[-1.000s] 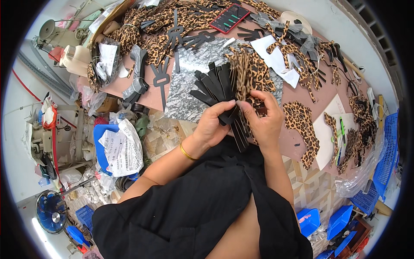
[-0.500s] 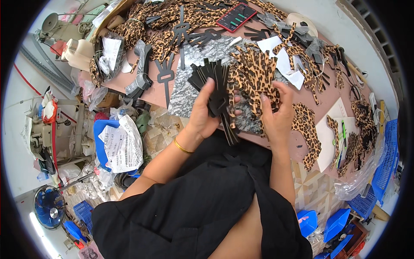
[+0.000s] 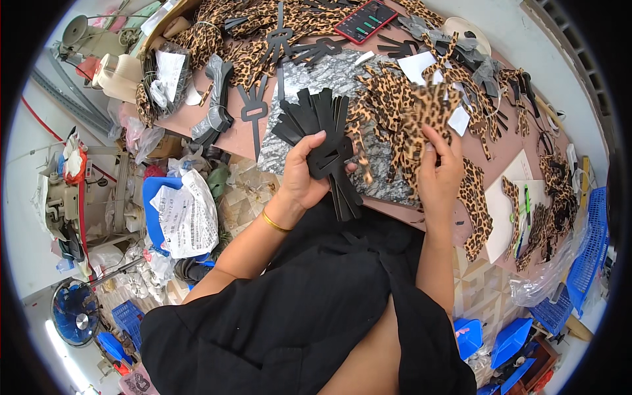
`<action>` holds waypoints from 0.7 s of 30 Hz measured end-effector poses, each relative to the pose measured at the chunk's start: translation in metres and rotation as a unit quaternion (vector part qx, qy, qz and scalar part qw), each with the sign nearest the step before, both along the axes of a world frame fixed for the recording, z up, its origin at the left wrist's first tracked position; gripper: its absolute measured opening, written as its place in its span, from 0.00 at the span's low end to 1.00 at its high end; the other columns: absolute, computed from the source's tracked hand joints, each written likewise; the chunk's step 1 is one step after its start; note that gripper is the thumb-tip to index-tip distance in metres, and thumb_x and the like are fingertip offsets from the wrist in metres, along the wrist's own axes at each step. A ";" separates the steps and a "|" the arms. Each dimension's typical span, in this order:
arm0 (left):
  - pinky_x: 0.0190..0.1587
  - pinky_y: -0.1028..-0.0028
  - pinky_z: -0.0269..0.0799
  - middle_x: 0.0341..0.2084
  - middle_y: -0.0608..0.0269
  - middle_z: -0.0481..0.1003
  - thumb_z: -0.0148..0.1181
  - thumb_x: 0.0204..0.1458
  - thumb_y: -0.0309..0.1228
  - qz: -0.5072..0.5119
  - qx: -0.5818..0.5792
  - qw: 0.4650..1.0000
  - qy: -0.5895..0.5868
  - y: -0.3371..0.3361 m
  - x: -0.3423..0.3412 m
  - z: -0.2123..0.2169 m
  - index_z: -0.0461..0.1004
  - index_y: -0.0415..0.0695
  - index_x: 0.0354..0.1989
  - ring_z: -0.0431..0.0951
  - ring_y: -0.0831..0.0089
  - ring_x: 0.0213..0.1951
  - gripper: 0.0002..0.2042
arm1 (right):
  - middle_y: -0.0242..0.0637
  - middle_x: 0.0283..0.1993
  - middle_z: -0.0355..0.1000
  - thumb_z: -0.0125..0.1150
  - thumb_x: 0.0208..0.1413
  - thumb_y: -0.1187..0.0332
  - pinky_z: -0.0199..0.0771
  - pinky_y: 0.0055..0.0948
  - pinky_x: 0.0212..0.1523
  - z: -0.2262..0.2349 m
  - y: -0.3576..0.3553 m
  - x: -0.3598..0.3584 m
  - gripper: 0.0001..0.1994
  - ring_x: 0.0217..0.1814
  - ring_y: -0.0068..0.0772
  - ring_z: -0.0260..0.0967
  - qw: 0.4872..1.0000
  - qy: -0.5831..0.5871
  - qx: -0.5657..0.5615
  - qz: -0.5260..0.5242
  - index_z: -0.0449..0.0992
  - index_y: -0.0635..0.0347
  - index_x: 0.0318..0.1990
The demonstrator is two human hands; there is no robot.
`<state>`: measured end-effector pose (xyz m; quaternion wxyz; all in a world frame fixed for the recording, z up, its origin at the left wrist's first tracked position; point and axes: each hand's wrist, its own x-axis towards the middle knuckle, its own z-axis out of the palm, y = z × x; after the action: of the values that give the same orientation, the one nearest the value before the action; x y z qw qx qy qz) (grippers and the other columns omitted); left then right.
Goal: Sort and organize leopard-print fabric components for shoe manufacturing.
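Note:
A fanned stack of black strap pieces (image 3: 324, 125), with a slot through the middle, is gripped in my left hand (image 3: 301, 178), thumb on top. To its right, my right hand (image 3: 442, 168) pinches leopard-print strap pieces (image 3: 431, 112), blurred by motion; how many it holds I cannot tell. Close behind and left of that hand lies a pile of leopard-print strips (image 3: 388, 105) on a grey marbled slab (image 3: 283, 141). One leopard strip hangs near the left fingertips, and whether they touch it is unclear.
On the pink table (image 3: 238, 141) lie single black slotted pieces (image 3: 254, 110), heaps of leopard strips, and a phone (image 3: 365, 21) with a red edge. White paper (image 3: 497, 227) with pens sits at the right. Blue baskets (image 3: 586, 243) stand beyond the table's right edge.
My right hand has moved right, drawing the leopard pieces away from the black stack. The black stack has turned in my left hand, so its slotted face shows more fully.

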<state>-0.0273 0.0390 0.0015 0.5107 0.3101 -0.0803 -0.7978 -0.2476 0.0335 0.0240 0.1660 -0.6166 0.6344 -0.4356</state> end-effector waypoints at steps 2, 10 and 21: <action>0.44 0.64 0.74 0.52 0.49 0.73 0.50 0.57 0.39 -0.013 -0.017 1.000 0.023 -0.001 0.000 -0.008 0.66 0.35 0.58 0.76 0.59 0.46 0.24 | 0.45 0.47 0.70 0.53 0.54 0.78 0.70 0.32 0.46 -0.006 0.003 0.005 0.13 0.44 0.41 0.72 0.995 -0.083 0.025 0.051 0.79 0.63 0.46; 0.39 0.70 0.72 0.52 0.52 0.73 0.50 0.54 0.36 -0.036 -0.073 0.996 -0.030 0.011 0.001 0.001 0.65 0.36 0.59 0.77 0.65 0.44 0.25 | 0.38 0.24 0.68 0.60 0.59 0.56 0.66 0.27 0.39 -0.017 -0.013 0.034 0.20 0.35 0.32 0.67 0.973 -0.123 0.170 0.100 0.79 0.69 0.29; 0.43 0.65 0.76 0.40 0.56 0.76 0.42 0.63 0.52 0.017 -0.032 0.997 -0.061 0.005 0.021 -0.001 0.69 0.40 0.53 0.77 0.66 0.42 0.25 | 0.48 0.43 0.75 0.65 0.52 0.68 0.73 0.33 0.36 0.001 -0.025 0.050 0.09 0.37 0.42 0.75 0.991 -0.058 -0.032 0.113 0.81 0.65 0.35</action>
<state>-0.0062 0.0438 0.0003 0.5278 0.3430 -0.1317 -0.7658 -0.1975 0.0086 0.0251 0.2310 -0.6632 0.5352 -0.4694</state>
